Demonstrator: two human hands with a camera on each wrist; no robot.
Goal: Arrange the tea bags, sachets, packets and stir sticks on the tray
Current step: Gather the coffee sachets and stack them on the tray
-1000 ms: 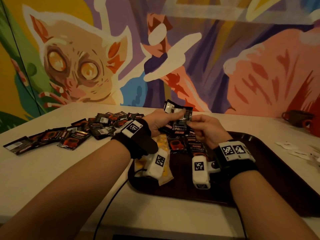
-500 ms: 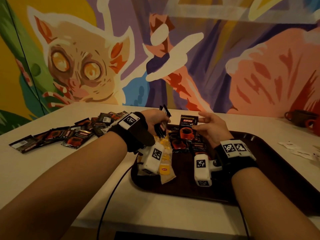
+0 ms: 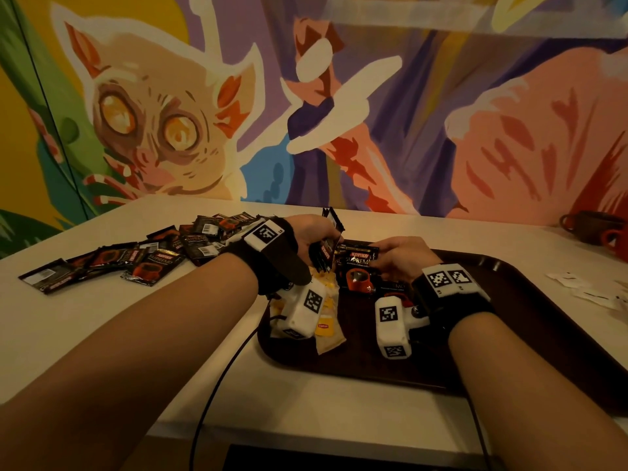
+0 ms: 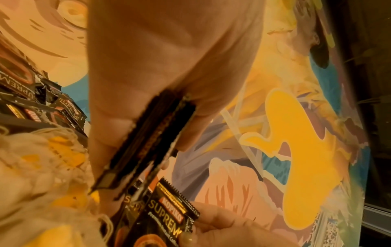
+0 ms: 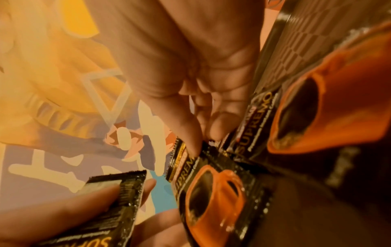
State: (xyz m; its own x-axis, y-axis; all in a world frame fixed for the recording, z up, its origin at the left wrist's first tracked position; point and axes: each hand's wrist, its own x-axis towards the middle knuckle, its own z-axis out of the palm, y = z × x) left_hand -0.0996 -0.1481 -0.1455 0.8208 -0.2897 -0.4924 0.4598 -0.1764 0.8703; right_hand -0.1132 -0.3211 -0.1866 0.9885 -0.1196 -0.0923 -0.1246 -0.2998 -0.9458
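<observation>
Foil coffee sachets are the goods in hand: thin, light and glossy, so I judge they will slide over one another easily and fan out of a loose hold. They bend rather than break, and the crimped, saw-toothed end seals look like the surest place to pinch.

The left hand [image 3: 314,232] grips a small stack of sachets [image 4: 148,138] edge-on, thumb on one face and fingers curled against the other, held over the near-left part of the brown tray [image 3: 509,334]. Its wrist is raised, and the stack stands nearly upright.

The right hand [image 3: 404,256] hovers low over the tray, palm down, fingertips [image 5: 194,143] pinching the top seal of a Kopiko Supremo sachet [image 3: 356,266] that lies face up among others already laid in a row. Both forearms reach forward from the table's near edge, wrists close together.

Lipton tea bags [image 3: 326,321] lie on the tray's left end, under the left wrist. A loose heap of sachets [image 3: 153,260] waits on the white table [image 3: 102,334], left of the tray. No stir sticks are identifiable.
</observation>
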